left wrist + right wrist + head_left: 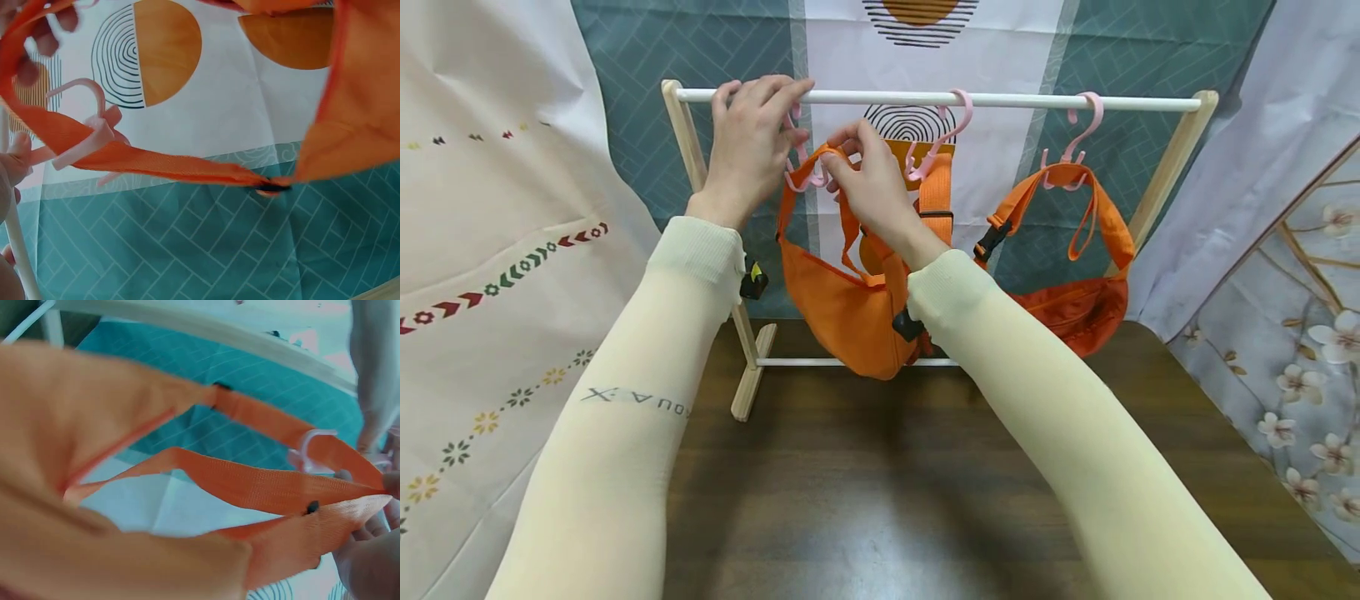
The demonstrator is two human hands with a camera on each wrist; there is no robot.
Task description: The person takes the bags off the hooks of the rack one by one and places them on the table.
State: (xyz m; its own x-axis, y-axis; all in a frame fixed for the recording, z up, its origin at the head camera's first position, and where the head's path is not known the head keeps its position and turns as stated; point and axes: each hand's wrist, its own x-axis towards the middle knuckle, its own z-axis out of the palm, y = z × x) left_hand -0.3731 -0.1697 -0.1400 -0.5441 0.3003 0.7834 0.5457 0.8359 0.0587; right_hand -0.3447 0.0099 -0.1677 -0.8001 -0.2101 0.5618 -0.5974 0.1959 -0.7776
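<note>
My left hand (pixel 752 133) is up at the white rail, fingers over it, with thumb and fingers around the stem of a pink hanger (pixel 87 147). My right hand (pixel 876 187) pinches the strap of an orange sling bag (pixel 842 308) just right of that hanger. In the left wrist view the strap (pixel 169 165) crosses the hanger's lower hooks. The bag's body hangs below both hands, and its strap spreads into a loop in the right wrist view, where a strap slider (pixel 312 507) shows near my fingers.
The rail (pixel 880 97) belongs to a wooden-legged rack on a dark brown table (pixel 850 500). To the right, a second pink hanger (pixel 958 125) overlaps orange webbing, and a third hanger (pixel 1086 125) carries another orange bag (pixel 1078 317). Patterned cloths hang behind and at the sides.
</note>
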